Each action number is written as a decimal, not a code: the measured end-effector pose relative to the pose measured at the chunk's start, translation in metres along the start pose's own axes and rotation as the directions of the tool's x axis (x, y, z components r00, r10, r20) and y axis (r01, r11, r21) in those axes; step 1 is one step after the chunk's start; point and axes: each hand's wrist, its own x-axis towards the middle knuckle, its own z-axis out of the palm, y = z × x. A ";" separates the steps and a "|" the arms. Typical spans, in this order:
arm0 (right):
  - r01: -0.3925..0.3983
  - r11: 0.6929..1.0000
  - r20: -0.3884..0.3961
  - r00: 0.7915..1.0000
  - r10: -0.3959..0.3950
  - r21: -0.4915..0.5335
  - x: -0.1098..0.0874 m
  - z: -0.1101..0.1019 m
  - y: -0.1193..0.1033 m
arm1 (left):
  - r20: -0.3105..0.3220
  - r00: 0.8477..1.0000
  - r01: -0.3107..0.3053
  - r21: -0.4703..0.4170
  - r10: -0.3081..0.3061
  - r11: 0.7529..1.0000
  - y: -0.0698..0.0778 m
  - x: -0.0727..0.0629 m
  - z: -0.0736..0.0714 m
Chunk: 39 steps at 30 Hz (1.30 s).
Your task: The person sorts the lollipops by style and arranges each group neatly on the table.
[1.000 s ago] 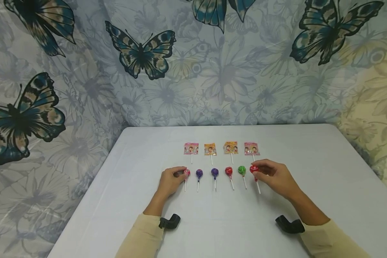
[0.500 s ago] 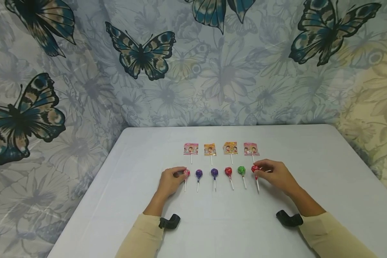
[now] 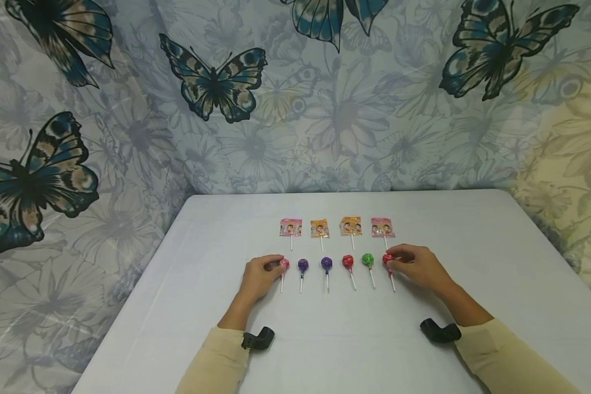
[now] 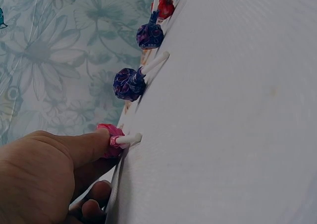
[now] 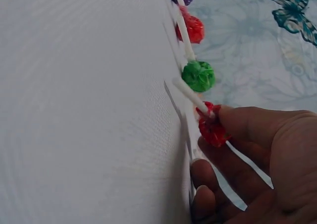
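At the left end of a row of wrapped lollipops, my left hand point(image 3: 260, 278) pinches the head of a pink lollipop point(image 4: 115, 137) between thumb and fingers. At the right end, my right hand point(image 3: 419, 267) pinches a red lollipop point(image 5: 214, 127) by its head, its white stick pointing toward me. Between them lie two purple lollipops point(image 3: 302, 265), another red lollipop point(image 3: 347, 261) and a green lollipop point(image 3: 368, 260), heads away from me. Nearest my left hand is a purple one; the green one point(image 5: 198, 76) is beside my right hand.
Behind this row, flat-packet lollipops lie in a second row: pink packets point(image 3: 290, 227) at both ends, orange packets point(image 3: 351, 225) between. All rest on a white-covered table point(image 3: 226, 219). A butterfly-patterned cloth point(image 3: 276, 153) hangs behind the far edge.
My right hand has shifted the red lollipop slightly, and its stick end has swung a little farther away from me. The left hand keeps its pinch on the pink lollipop.
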 end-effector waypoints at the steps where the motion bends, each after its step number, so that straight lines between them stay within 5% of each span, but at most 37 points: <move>1: -0.006 1.000 0.003 1.000 0.006 -0.008 0.000 0.000 0.000 | 0.001 1.000 -0.003 0.000 0.003 1.000 0.000 0.000 0.000; 39: -0.034 0.994 -0.012 0.999 0.033 -0.102 0.004 0.004 0.005 | 0.000 1.000 -0.004 -0.004 0.004 1.000 0.000 -0.001 -0.001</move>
